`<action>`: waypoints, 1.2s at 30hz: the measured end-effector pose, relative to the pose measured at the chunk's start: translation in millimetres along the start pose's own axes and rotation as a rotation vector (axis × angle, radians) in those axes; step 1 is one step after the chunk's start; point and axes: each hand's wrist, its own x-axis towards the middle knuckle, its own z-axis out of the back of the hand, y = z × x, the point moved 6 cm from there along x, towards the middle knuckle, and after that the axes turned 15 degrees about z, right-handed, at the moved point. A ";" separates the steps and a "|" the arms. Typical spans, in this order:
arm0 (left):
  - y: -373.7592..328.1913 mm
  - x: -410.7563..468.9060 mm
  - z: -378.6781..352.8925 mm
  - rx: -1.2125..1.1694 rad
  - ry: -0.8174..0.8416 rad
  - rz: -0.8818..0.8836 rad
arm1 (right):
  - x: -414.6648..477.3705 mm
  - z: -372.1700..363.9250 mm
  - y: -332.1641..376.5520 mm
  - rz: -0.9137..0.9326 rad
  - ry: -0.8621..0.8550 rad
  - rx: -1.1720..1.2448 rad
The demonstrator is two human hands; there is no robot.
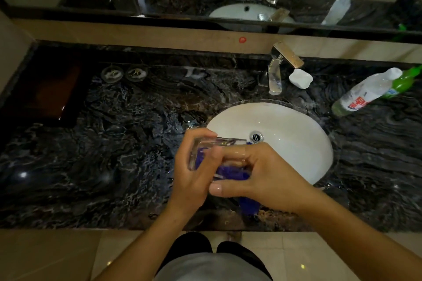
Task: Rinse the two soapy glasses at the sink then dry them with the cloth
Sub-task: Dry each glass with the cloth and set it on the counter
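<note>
A clear glass (pixel 220 142) lies tilted on its side between both hands, above the dark counter at the left rim of the white sink (pixel 290 118). My left hand (pixel 194 171) grips the glass from the left, fingers curled over its top. My right hand (pixel 265 173) holds a purple cloth (pixel 230 173) against the glass; the cloth shows through the glass wall, and a loose end hangs below my right wrist. No water runs from the faucet (pixel 275 75). I cannot make out a second glass with certainty.
Two small round foamy objects (pixel 124 73) sit at the back left of the marble counter (pixel 114 143). A dark tray (pixel 45 93) lies far left. Behind the sink is a white dish (pixel 300 78); a clear bottle (pixel 365 92) and a green bottle (pixel 405 80) stand to the right.
</note>
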 end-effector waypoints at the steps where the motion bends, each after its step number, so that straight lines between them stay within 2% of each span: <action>1: 1.0 -0.4 0.0 0.024 0.014 -0.030 | -3.3 -0.7 -2.8 -0.078 -0.028 0.162; 3: 7.9 0.5 -1.0 0.018 0.022 -0.018 | -9.5 -1.5 -11.7 -0.213 -0.067 0.348; 6: 25.8 2.2 2.3 -0.129 -0.029 0.107 | -18.9 7.5 -19.4 -0.334 -0.098 0.433; 8: 37.0 6.6 10.1 -0.297 -0.080 0.246 | -26.6 21.4 -14.8 -0.355 -0.168 0.498; 10: 40.3 12.4 18.4 -0.381 -0.101 0.351 | -32.7 41.3 -6.5 -0.316 -0.339 0.516; 12: 37.7 17.4 19.2 -0.321 -0.075 0.383 | -36.5 67.1 7.0 -0.196 -0.559 0.346; 14: 34.5 20.8 10.7 -0.230 -0.049 0.415 | -34.6 82.6 34.1 0.040 -0.657 0.014; 16: 32.3 21.8 -1.1 -0.166 -0.052 0.444 | -24.5 73.9 58.6 0.322 -0.548 -0.400; 18: 29.8 21.6 -14.3 -0.131 -0.021 0.439 | -10.9 44.7 53.7 0.506 -0.279 -0.724; 21: 24.3 20.5 -23.8 -0.090 0.000 0.392 | -0.2 12.6 20.3 0.494 0.081 -0.954; 23: 19.7 21.5 -24.9 -0.064 0.003 0.369 | -0.9 16.1 14.3 0.445 0.153 -0.881; 25: 18.8 20.1 -27.4 -0.058 0.009 0.339 | -1.9 28.7 21.0 0.445 0.122 -0.710; 28: 15.7 15.7 -34.7 -0.158 0.033 0.382 | 2.5 39.1 20.2 0.478 0.047 -0.663; 30: 11.0 16.0 -37.4 -0.236 0.002 0.405 | 8.1 44.4 13.9 0.431 -0.105 -0.546; 33: 7.3 16.3 -39.5 -0.219 -0.053 0.337 | 12.9 52.4 3.0 0.222 -0.392 -0.183; 34: 6.2 15.5 -39.1 -0.195 -0.077 0.308 | 13.8 52.6 -2.3 0.155 -0.450 -0.091; 36: 1.6 14.4 -36.7 -0.146 -0.133 0.256 | 12.7 47.2 -6.4 0.122 -0.492 -0.077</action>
